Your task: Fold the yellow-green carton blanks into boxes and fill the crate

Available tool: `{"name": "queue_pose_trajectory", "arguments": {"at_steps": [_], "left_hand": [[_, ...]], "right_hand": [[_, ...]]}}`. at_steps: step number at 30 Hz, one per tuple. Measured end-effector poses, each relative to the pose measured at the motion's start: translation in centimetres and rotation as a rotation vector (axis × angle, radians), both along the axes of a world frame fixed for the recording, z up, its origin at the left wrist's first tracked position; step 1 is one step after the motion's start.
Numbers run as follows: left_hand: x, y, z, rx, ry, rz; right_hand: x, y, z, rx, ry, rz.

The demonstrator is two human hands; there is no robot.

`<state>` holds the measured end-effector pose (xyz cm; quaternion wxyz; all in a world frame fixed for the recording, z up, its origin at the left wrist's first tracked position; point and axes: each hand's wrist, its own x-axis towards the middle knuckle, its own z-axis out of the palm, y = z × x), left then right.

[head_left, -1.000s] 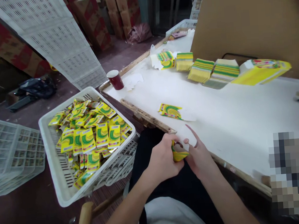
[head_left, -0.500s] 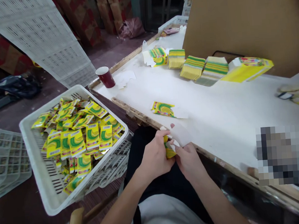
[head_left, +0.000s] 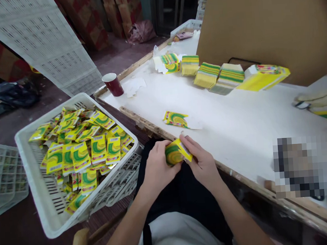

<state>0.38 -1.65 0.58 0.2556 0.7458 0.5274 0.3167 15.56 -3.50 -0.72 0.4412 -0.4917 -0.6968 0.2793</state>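
Head view: left hand (head_left: 157, 163) wrapped round yellow-green carton (head_left: 174, 154), right hand (head_left: 205, 165) pinching its end; carton above lap (head_left: 182, 190), near edge of bench (head_left: 228, 125). Overhard squeeze could crease thin-looking card; loosened left grip might drop carton.

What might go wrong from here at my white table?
Held between your left hand and right hand, the small yellow and green card carton might crease if squeezed. The maroon cup stands near the white table's edge, so a knock could tip it off. The white plastic basket is heaped with yellow and green packets, so some may slide out if it's bumped.
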Motion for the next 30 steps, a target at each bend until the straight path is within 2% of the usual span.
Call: {"name": "queue_pose_trajectory", "arguments": {"at_steps": [3, 6, 11, 16, 20, 25, 30], "left_hand": [[-1.0, 0.2, 0.5, 0.035, 0.023, -0.068], [-1.1, 0.3, 0.5, 0.051, 0.086, -0.095], [-0.4, 0.1, 0.4, -0.098, 0.258, -0.092], [-1.2, 0.3, 0.4, -0.145, 0.232, -0.174], [-1.7, 1.0, 1.0, -0.158, 0.187, -0.266], [-1.6, 1.3, 1.6, -0.115, 0.282, -0.254], [-1.6, 0.5, 0.7, -0.097, 0.240, -0.197]], "right_hand": [[0.3, 0.0, 0.0, 0.054, -0.076, 0.110], [0.3, -0.1, -0.2, 0.100, -0.119, 0.101], [0.6, 0.2, -0.5, 0.070, -0.173, 0.124], [2.0, 0.5, 0.9, -0.022, -0.231, 0.304], [2.9, 1.0, 2.1, -0.083, -0.254, 0.452], [2.0, 1.2, 1.5, -0.055, -0.139, 0.342], [-0.3, 0.3, 0.5, -0.140, 0.037, 0.269]]}}
